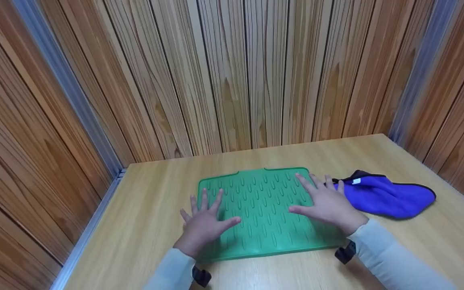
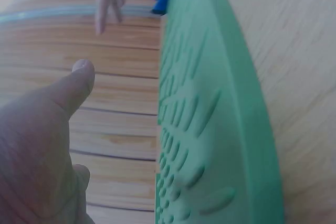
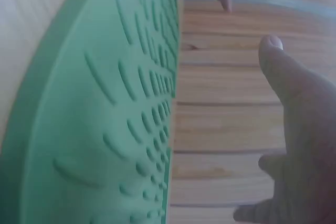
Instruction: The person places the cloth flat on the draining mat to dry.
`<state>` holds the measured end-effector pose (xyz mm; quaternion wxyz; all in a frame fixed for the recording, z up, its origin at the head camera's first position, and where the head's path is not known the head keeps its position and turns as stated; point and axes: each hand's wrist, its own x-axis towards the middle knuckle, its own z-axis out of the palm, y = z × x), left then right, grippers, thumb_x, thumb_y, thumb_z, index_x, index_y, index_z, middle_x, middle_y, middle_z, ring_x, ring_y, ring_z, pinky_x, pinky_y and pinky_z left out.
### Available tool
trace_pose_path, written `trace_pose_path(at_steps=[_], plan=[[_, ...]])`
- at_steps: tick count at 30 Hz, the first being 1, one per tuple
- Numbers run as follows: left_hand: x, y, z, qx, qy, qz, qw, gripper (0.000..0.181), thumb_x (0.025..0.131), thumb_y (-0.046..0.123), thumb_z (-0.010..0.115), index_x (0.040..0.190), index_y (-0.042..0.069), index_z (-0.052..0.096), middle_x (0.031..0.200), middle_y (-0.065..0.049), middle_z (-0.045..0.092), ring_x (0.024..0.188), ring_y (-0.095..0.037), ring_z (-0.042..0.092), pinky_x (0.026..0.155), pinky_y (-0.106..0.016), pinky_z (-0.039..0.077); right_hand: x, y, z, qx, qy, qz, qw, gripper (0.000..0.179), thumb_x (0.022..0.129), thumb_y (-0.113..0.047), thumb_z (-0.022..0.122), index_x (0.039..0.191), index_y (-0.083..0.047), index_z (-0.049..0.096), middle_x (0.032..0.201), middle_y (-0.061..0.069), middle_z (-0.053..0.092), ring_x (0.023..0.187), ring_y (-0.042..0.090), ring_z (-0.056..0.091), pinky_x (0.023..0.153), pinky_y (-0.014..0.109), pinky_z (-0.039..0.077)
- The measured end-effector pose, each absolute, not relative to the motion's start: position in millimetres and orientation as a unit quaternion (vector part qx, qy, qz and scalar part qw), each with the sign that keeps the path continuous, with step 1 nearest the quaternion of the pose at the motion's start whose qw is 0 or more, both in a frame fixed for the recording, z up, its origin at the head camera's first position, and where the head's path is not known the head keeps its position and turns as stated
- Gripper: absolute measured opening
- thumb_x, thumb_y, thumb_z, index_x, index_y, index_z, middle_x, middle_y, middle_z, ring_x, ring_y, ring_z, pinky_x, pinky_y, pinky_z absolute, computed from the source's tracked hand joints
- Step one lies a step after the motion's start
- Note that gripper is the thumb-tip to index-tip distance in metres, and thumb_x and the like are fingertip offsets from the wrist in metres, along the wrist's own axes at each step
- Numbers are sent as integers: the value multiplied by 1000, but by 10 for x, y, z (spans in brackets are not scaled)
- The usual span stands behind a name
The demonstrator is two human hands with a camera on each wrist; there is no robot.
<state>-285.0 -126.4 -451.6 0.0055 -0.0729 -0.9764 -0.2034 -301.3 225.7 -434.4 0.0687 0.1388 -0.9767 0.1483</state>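
Observation:
A green mat (image 1: 262,229) with raised oval ridges and a rim lies flat on the wooden table. Above its left part hovers my left hand (image 1: 204,227), fingers spread and holding nothing. My right hand (image 1: 328,203) is likewise spread over the mat's right side, also holding nothing. Both wrist views show a gap between each hand and the ridged surface (image 2: 194,103). To the right of the mat lies a crumpled blue-purple cloth item (image 1: 393,197) with black edging and a small white tag, partly behind my right fingers.
Wood-plank walls (image 1: 232,80) enclose the table (image 1: 151,209) at the back and both sides. Metal strips (image 1: 71,76) run up the wall corners. A black wrist device (image 1: 345,253) sits under each sleeve cuff.

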Motion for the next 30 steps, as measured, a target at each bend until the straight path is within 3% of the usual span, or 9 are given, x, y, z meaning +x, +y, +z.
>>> trace_pose_path(at_steps=[5,10,20,30], plan=[[-2858,-1386,-4577,-53,-969,-243,13,107,77,90,49,162,32,20,168,-20,6,148,-56,-5,105,-82,-4,-3074,2522,-4365,138,-970,168,105,104,83,-84,50,162,-22,26,157,24,38,142,61,22,108,79,0],[-2879,-1472,-4657,-39,-965,-259,4,105,79,85,55,162,28,25,165,-23,17,148,-58,6,105,-83,0,-3129,2791,-4381,135,-961,205,125,93,88,-73,58,159,-17,33,154,23,42,142,52,30,112,75,8],[-2913,-1572,-4727,-34,-955,-294,0,97,83,71,66,160,22,33,163,-24,21,147,-57,11,107,-81,2,-3158,3251,-4451,107,-944,269,161,81,92,-61,64,152,-11,44,150,23,47,137,49,40,107,69,29],[-2941,-1626,-4823,-20,-938,-347,-2,90,88,58,71,158,16,35,159,-24,30,142,-50,34,106,-69,36,-3139,3770,-4634,61,-924,329,184,70,95,-49,67,147,-6,48,143,25,51,136,51,39,105,71,29]])
